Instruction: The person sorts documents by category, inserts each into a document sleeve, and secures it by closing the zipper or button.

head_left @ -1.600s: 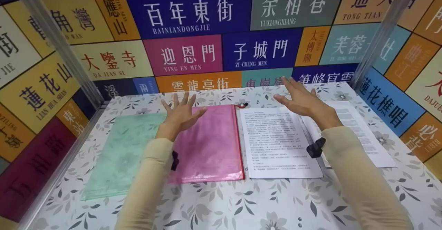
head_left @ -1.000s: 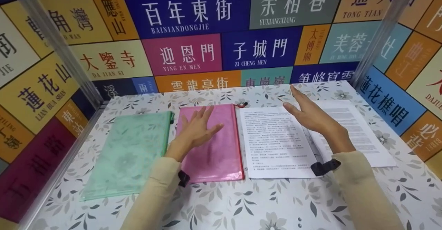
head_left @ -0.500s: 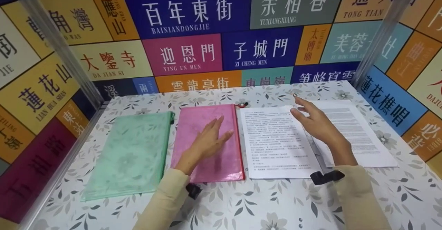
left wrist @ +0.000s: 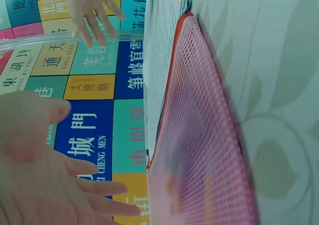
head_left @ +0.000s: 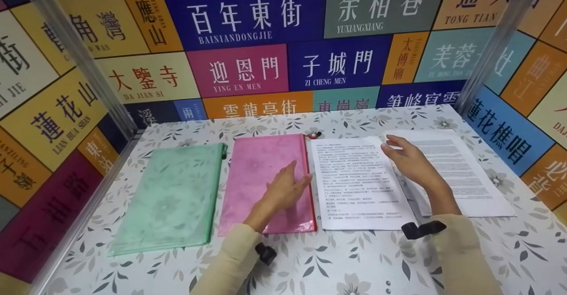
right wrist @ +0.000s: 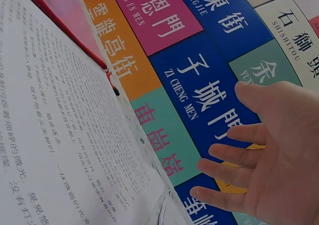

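My left hand is open, fingers straight, low over the right edge of a pink mesh zip pouch; I cannot tell whether it touches. In the left wrist view the palm stands apart from the pink pouch. My right hand is open, low over the seam between two printed sheets, the left sheet and the right sheet. The right wrist view shows its spread fingers above the printed sheet. Neither hand holds anything.
A green mesh pouch lies left of the pink one. All lie on a floral-patterned table. Walls of coloured sign panels close in the back and both sides. The pink pouch's zipper pull lies at its far corner.
Both hands have come down from raised positions and drawn back toward me. The left hand moved right across the pink pouch; the right hand lowered over the papers.
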Demonstrator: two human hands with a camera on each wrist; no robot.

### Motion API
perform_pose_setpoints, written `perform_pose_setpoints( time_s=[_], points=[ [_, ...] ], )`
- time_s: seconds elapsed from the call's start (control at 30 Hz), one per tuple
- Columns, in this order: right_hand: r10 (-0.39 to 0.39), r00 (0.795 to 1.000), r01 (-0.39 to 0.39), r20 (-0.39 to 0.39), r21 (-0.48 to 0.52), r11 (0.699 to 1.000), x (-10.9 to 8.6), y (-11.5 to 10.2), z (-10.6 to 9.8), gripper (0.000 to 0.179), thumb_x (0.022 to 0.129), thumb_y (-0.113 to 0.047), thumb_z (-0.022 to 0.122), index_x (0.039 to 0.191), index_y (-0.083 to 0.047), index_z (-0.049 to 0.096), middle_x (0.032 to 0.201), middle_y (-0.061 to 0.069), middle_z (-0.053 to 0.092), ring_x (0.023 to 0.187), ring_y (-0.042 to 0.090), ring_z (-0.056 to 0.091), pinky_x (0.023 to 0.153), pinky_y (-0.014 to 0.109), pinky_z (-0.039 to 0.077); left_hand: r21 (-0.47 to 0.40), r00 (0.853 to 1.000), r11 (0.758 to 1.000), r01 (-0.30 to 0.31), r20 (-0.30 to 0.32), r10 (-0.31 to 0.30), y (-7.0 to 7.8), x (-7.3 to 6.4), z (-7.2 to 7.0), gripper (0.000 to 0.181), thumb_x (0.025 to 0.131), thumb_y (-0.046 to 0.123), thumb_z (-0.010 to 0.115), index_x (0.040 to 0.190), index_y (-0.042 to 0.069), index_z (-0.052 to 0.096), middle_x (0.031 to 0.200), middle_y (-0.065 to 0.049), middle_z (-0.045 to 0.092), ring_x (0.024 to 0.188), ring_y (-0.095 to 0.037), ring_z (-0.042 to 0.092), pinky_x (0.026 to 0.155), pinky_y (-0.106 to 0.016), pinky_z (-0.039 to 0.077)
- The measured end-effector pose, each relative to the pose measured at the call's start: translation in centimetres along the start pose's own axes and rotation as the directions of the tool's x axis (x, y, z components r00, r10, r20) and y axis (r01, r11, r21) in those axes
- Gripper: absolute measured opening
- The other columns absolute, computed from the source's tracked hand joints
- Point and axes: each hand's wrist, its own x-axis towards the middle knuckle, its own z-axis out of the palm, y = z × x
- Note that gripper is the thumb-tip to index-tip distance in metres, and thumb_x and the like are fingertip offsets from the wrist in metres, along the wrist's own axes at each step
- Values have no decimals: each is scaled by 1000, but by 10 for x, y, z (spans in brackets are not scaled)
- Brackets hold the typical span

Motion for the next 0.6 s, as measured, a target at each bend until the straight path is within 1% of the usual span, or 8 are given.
perform_pose_setpoints(
  time_s=[0.1, 0.2, 0.27, 0.33, 0.4, 0.5, 0.6],
  points=[
    [29, 1000, -29, 2, -4, 1000, 4, 6, -1, 82, 101, -60, 42, 159, -6, 21, 161, 27, 28, 146, 49, 31, 117, 62, 33, 19, 999, 999, 37, -19, -37, 2, 2, 5, 75, 100, 48, 53, 160, 16, 22, 164, -11, 30, 154, -31, 24, 121, -71, 6],
    [80, 997, -80, -3, -43, 996, 4, 13, -2, 80, 102, -58, 40, 158, -3, 22, 159, 29, 30, 146, 50, 30, 118, 62, 29, 43, 997, 997, 69, -23, -68, 4, 5, 12, 74, 100, 44, 56, 160, 15, 23, 163, -12, 33, 152, -33, 28, 120, -71, 11],
    [110, 994, -111, -9, -71, 991, 2, 18, -4, 80, 103, -57, 38, 157, 0, 23, 157, 30, 32, 146, 51, 29, 118, 63, 26, 55, 996, 995, 84, -11, -84, 5, 6, 16, 75, 99, 44, 57, 160, 15, 24, 162, -13, 34, 152, -35, 28, 119, -71, 14],
    [133, 991, -134, -10, -85, 987, 0, 23, -5, 80, 103, -56, 37, 156, 3, 24, 156, 33, 32, 144, 51, 30, 117, 64, 27, 67, 995, 993, 100, 11, -101, 5, 7, 20, 78, 97, 44, 59, 160, 16, 23, 162, -14, 33, 152, -36, 26, 119, -71, 14],
    [155, 988, -154, 0, -82, 985, -1, 27, -4, 81, 103, -56, 39, 155, 6, 25, 154, 35, 32, 140, 50, 36, 113, 62, 33, 91, 992, 989, 120, 33, -123, 5, 5, 24, 81, 96, 44, 61, 161, 17, 22, 164, -15, 30, 153, -38, 22, 120, -70, 12],
    [204, 978, -201, 31, -69, 977, 1, 31, 0, 81, 103, -54, 43, 154, 7, 26, 154, 36, 32, 130, 44, 47, 105, 51, 44, 168, 986, 976, 139, 70, -152, 3, 2, 28, 87, 92, 45, 65, 161, 19, 19, 167, -17, 21, 155, -41, 12, 120, -71, 10],
    [247, 967, -244, 57, -54, 968, 4, 32, 6, 79, 102, -48, 48, 153, 8, 26, 153, 36, 33, 129, 42, 49, 101, 45, 49, 233, 984, 963, 136, 81, -159, 3, -2, 30, 90, 89, 45, 70, 161, 22, 22, 167, -20, 14, 155, -44, 8, 118, -74, 11]
  ],
)
